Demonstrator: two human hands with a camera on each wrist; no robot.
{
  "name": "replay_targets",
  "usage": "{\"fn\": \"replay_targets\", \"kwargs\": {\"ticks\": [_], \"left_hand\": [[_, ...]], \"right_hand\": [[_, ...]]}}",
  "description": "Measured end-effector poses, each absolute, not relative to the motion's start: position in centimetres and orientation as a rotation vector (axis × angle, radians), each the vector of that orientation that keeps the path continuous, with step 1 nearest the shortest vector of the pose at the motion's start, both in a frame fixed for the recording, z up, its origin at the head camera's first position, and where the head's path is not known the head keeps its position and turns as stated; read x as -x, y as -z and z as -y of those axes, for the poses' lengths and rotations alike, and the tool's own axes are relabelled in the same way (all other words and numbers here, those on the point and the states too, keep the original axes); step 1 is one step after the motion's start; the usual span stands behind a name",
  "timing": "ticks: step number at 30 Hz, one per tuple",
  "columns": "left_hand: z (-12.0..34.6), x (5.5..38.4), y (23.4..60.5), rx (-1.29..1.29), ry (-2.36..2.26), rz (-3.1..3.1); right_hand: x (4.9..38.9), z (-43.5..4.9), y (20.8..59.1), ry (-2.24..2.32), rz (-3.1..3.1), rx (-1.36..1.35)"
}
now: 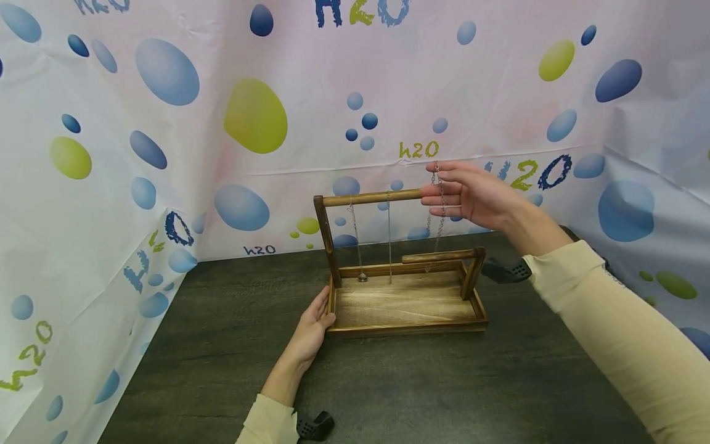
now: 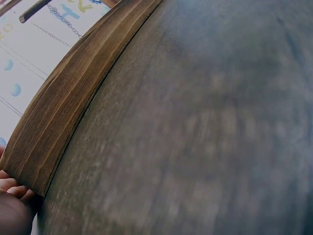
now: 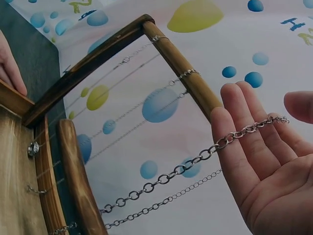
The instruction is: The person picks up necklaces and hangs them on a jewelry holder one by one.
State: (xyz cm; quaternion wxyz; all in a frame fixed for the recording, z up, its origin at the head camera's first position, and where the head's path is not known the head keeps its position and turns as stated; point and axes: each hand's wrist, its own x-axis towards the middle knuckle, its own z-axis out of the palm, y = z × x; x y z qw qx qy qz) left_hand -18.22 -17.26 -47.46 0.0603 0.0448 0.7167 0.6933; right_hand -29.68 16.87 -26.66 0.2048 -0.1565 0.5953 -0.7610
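Note:
A brown wooden jewellery stand point(image 1: 402, 305) with a shallow tray base, a tall bar and a lower bar stands on the table. My left hand point(image 1: 309, 330) grips the tray's left end, thumb over the rim. My right hand point(image 1: 482, 194) is raised beside the tall bar's right end, fingers extended and thumb apart. A silver chain point(image 3: 186, 166) drapes across those fingers and runs down behind the lower bar point(image 3: 80, 181). Two thin chains hang from the tall bar point(image 1: 368, 198); the left one carries a small silver pendant point(image 1: 362, 277) above the tray.
The dark wood-grain table point(image 1: 233, 345) surrounds the stand. A white curtain point(image 1: 310, 55) with blue and green drops hangs close behind and at both sides. Black straps point(image 1: 315, 425) sit at the wrists.

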Motion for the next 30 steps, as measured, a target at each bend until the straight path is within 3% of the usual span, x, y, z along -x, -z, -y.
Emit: {"fn": "replay_targets", "kwargs": {"ticks": [30], "left_hand": [[17.2, 18.1, 47.4, -0.125, -2.088, -2.176]], "right_hand": [[28.6, -15.6, 29.9, 2.062, -1.630, 0.517]]}}
